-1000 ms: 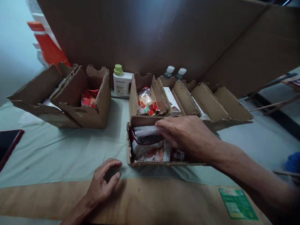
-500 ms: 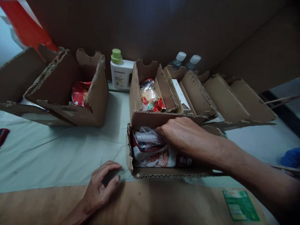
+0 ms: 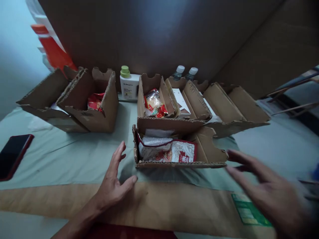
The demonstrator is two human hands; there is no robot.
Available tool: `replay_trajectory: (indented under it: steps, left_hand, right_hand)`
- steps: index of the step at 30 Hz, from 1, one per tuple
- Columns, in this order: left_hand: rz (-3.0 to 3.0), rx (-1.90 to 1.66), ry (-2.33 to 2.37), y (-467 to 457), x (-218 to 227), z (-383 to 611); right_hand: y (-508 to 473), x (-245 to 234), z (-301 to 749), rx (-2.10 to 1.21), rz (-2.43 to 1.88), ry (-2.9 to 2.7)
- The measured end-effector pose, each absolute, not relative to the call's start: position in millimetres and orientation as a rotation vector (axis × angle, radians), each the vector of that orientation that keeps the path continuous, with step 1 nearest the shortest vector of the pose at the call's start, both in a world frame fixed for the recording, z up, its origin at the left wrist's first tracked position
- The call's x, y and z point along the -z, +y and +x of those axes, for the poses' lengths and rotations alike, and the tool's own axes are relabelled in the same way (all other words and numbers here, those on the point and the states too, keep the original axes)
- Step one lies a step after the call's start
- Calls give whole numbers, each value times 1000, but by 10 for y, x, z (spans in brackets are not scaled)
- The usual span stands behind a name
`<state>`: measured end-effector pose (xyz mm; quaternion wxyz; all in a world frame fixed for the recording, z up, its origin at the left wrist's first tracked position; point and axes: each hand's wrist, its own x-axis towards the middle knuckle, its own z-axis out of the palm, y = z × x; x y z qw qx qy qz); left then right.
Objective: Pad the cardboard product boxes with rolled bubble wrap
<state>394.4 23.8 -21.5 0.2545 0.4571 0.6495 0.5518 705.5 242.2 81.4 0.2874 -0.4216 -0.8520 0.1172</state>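
In the head view a low cardboard box [image 3: 181, 164] lies at the front of the table. Inside it rests a red and white printed food packet [image 3: 184, 151], with clear bubble wrap [image 3: 156, 141] at its left end. My left hand [image 3: 116, 179] is open beside the box's left end, thumb and fingers spread, not touching it. My right hand [image 3: 261, 184], smeared by motion, is at the right end with thumb and fingers apart. Its fingertips are close to the box's corner; I cannot tell if they touch. Neither hand holds anything.
Behind stand cardboard bins [image 3: 199, 103] with packets and a white card box. Farther left are more bins [image 3: 87, 113], a white bottle with a green cap [image 3: 129, 84] and an orange bottle [image 3: 53, 49]. A phone [image 3: 13, 157] lies left; a green packet [image 3: 249, 209] lies front right.
My right hand has come out of the front box and moved right to its end. My left hand has risen slightly and spread wider. The view has shifted, showing more of the phone.
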Motion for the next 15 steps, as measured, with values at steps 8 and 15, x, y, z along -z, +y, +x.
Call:
replay_trajectory:
  steps: [8,15]
  left_hand:
    - [1139,-1476,1664,652,267,4115]
    - [872,-1399,1904,-286,173,3842]
  right_hand:
    - [2145,86,6595,-814,-1183,-2069]
    - [1395,-63,6192,-911,-961,-2115]
